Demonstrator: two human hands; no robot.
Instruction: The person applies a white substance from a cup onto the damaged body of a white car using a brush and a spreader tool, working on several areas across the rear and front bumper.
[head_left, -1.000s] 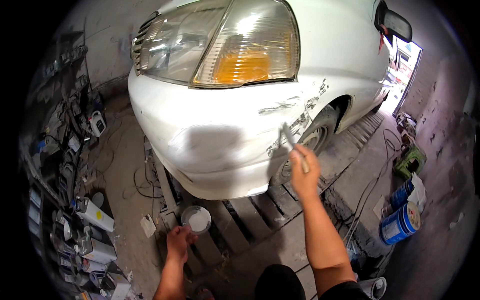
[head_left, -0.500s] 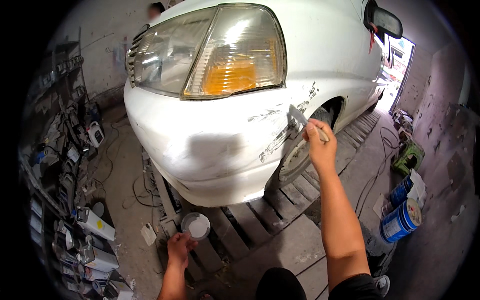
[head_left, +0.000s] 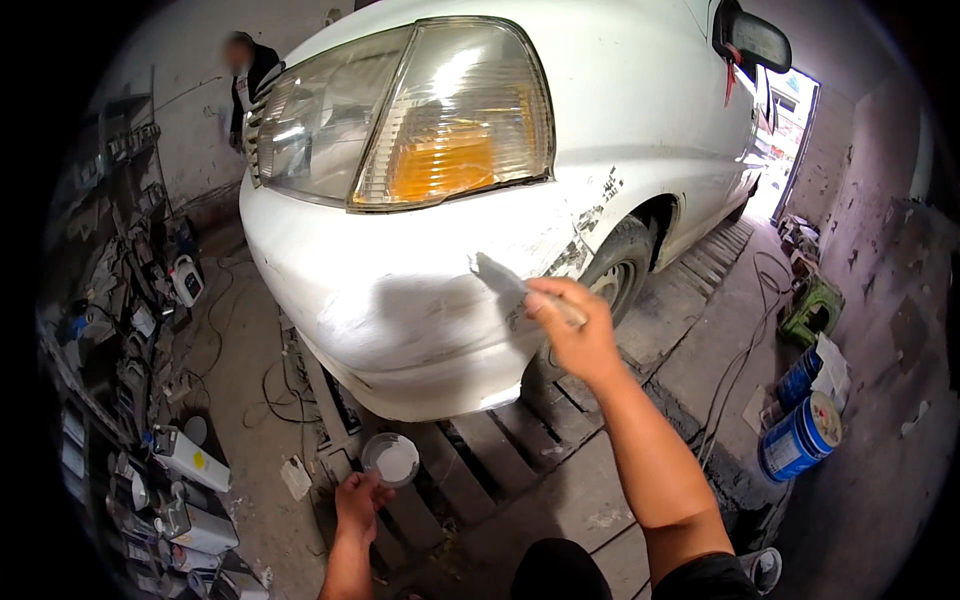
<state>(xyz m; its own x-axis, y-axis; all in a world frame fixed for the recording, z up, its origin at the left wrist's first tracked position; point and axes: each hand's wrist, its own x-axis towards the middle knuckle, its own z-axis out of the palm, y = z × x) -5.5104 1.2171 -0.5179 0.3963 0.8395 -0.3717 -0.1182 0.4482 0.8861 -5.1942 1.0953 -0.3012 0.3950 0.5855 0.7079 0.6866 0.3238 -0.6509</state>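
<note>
Slatted flooring (head_left: 455, 490) lies below a white bumper (head_left: 430, 340). Mid-frame, the right hand (head_left: 575, 330) grips a spatula (head_left: 503, 281), which points up-left over the bumper; lower left of centre, the left hand (head_left: 358, 505) holds a clear container (head_left: 376, 447) of pale paste (head_left: 398, 462), above-right of it.

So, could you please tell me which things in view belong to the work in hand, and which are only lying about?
In use:
- flat-bladed tool, in the right hand
- clear round dish of pale paste, in the left hand
- white front bumper

Apparently just lying about:
- blue bucket, right
- green object, right
- white jug, left
</note>
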